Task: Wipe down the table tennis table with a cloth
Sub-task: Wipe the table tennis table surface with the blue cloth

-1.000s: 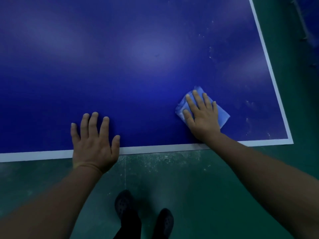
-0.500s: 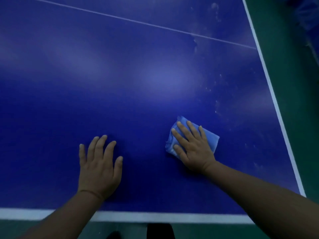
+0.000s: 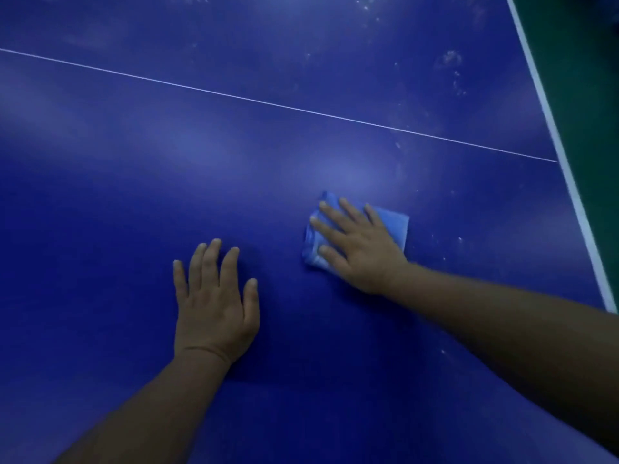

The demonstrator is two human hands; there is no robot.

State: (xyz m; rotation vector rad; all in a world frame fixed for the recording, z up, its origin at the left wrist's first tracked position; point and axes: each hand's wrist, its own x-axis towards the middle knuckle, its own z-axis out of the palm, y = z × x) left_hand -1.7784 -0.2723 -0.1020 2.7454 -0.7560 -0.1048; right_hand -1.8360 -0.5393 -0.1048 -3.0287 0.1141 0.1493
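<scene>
Table tennis table [image 3: 234, 169]: blue top, thin white centre line [image 3: 268, 103] crossing, white edge stripe [image 3: 569, 182] at 3 o'clock, pale dust specks toward 1 o'clock.
Cloth [image 3: 393, 226]: light blue, folded, lying on the top.
Right hand [image 3: 358, 249]: pressing the cloth, fingers straight and spread.
Left hand [image 3: 214, 306]: resting flat on the top at the cloth's 8 o'clock, fingers spread, holding nothing.

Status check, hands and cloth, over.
Right hand flat on blue cloth. Left hand flat on table. Dusty specks ahead. Nothing in the way.
</scene>
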